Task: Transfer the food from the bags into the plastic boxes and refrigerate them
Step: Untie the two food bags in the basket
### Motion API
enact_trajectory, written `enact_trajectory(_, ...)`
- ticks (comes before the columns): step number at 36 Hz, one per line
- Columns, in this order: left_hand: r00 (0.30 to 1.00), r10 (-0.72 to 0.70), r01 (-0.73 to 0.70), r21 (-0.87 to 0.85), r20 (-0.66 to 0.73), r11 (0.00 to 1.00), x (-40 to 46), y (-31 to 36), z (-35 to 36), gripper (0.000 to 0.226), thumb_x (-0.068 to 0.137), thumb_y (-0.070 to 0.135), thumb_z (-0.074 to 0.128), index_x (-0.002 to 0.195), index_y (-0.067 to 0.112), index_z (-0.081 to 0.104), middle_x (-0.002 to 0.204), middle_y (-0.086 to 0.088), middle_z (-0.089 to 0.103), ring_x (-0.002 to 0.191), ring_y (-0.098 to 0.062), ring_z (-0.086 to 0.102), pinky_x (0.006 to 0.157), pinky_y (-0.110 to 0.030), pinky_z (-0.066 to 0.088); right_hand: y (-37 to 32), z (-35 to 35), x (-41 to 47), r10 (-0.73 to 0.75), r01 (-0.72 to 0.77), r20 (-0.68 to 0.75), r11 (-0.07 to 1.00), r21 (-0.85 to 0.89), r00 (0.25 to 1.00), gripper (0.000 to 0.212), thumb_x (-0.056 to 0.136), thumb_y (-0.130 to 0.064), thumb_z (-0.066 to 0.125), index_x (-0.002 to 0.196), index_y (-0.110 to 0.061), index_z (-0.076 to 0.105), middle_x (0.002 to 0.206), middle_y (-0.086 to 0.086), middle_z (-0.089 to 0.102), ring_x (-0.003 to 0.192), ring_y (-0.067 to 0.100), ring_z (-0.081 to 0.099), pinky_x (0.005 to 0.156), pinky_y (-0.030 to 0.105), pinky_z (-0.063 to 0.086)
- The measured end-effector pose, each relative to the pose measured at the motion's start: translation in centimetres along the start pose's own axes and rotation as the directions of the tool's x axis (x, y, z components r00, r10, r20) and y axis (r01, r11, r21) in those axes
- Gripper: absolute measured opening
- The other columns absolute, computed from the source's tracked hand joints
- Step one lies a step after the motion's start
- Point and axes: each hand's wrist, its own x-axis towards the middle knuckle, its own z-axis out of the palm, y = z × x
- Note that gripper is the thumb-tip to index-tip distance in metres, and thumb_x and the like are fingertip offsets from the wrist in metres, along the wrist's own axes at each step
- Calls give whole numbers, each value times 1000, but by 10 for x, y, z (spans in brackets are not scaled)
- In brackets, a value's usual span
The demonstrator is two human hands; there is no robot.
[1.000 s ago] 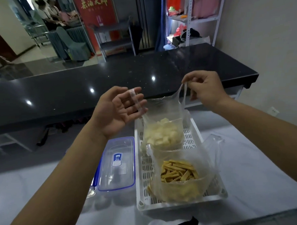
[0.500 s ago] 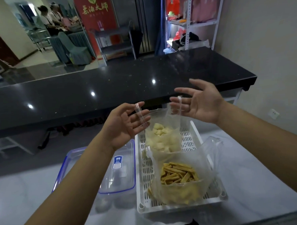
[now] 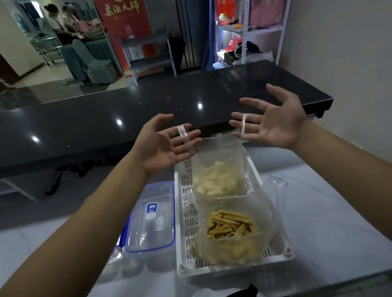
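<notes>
A clear bag of pale food chunks (image 3: 218, 181) stands at the far end of a white slotted tray (image 3: 186, 215). Its two handles loop over the straight, spread fingers of my left hand (image 3: 166, 142) and my right hand (image 3: 269, 119), palms facing each other, stretching the bag's mouth wide. In front of it in the tray sits an open clear bag of yellow-brown strips (image 3: 231, 231). A clear plastic box with a blue-rimmed lid (image 3: 151, 218) lies just left of the tray on the white table.
A long black counter (image 3: 122, 111) runs across behind the white table (image 3: 326, 221). Beyond it are metal shelves (image 3: 248, 28), a red sign and people at a far table. A wall closes the right side.
My right hand let go its pinch on the bag handle and spread its fingers inside the loop. Both hands moved apart, pulling the bag mouth wider. The camera tilted down slightly.
</notes>
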Motion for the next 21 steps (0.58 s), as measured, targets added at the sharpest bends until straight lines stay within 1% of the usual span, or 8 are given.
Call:
enact_trajectory(4,1000,12,-12,-11,23,1000,1,-6,1,68,80,37,65,138,3,53,129,-22,66,117,-37,66,93,-47,57,-2,-6,-4,-31,30,-20,999,-37,999,62,90,-55,57,133,-11,62,131,24,64,114,48,64,88,60,54)
enact_trajectory(7,999,11,-9,50,-32,999,3,-16,1,56,90,36,57,138,9,53,126,-23,68,115,-38,67,101,-47,51,5,-9,-5,13,-21,-78,993,-113,997,59,92,-56,53,133,-14,61,136,20,59,112,46,66,93,61,51)
enact_trajectory(10,998,31,-24,134,-53,991,4,-22,-5,53,93,38,55,139,12,54,125,-21,69,117,-36,67,109,-47,44,10,-17,-8,60,-78,-106,981,-176,993,59,91,-58,52,133,-18,61,137,20,58,112,46,66,100,63,46)
enact_trajectory(13,998,55,-43,244,-41,969,0,-22,-12,54,91,43,55,136,13,58,125,-18,69,118,-33,67,106,-47,46,6,-19,-15,67,-86,-93,969,-230,993,59,88,-60,56,133,-21,62,136,19,60,112,45,66,96,64,49)
enact_trajectory(15,996,68,-48,341,-48,939,-4,-20,-18,52,90,46,55,129,14,66,123,-15,71,117,-32,67,104,-45,48,1,-13,-21,69,-93,-84,940,-327,994,58,85,-63,56,130,-26,65,132,16,64,110,41,68,92,60,53)
enact_trajectory(17,992,99,-54,463,-75,885,-11,-16,-21,46,91,49,53,117,19,74,117,-10,74,114,-27,69,102,-42,48,-4,-3,-31,52,-105,-113,836,-538,992,56,81,-67,58,124,-34,68,126,10,68,104,31,72,87,51,56)
enact_trajectory(19,978,182,-84,609,-100,789,-25,-11,-20,37,94,51,54,110,26,76,111,-1,77,108,-17,70,94,-34,50,-6,13,-43,-32,-80,-128,627,-775,991,51,83,-70,57,121,-38,68,120,1,69,102,21,71,90,46,54)
enact_trajectory(21,948,298,-129,720,-113,682,-40,-9,-22,30,92,53,58,112,35,72,115,8,74,105,-7,69,86,-27,47,-5,29,-55,-163,9,-60,395,-919,985,57,81,-73,54,126,-38,64,120,-9,67,107,13,64,98,45,50)
